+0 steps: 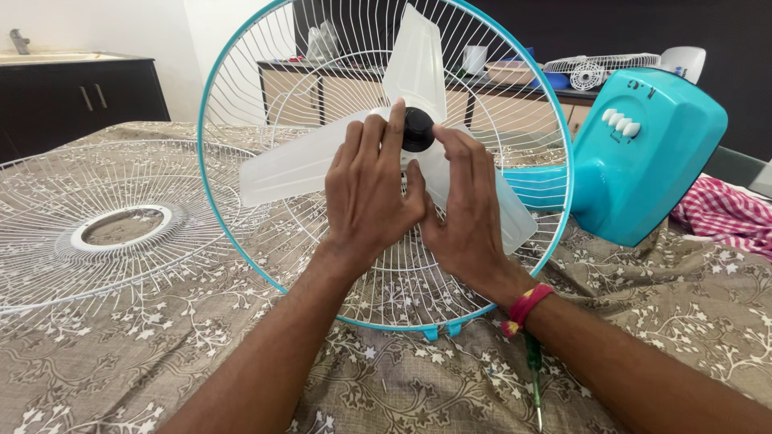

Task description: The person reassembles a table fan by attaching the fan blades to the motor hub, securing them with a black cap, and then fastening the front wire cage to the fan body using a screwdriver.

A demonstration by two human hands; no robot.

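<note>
**Both hands at the fan hub**

Your left hand (366,189) and right hand (462,201) lie flat and open on the clear blade (297,165), gripping nothing. The black cap (417,128) sits just beyond your fingertips, between both hands, inside the rear guard (241,96) on the bed (386,386).

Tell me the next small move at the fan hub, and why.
Probably turn the black cap with the left hand while the right hand steadies the translucent blade. Both hands sit at the hub, the rear guard is mounted, and the front guard lies off on the bed.
</note>
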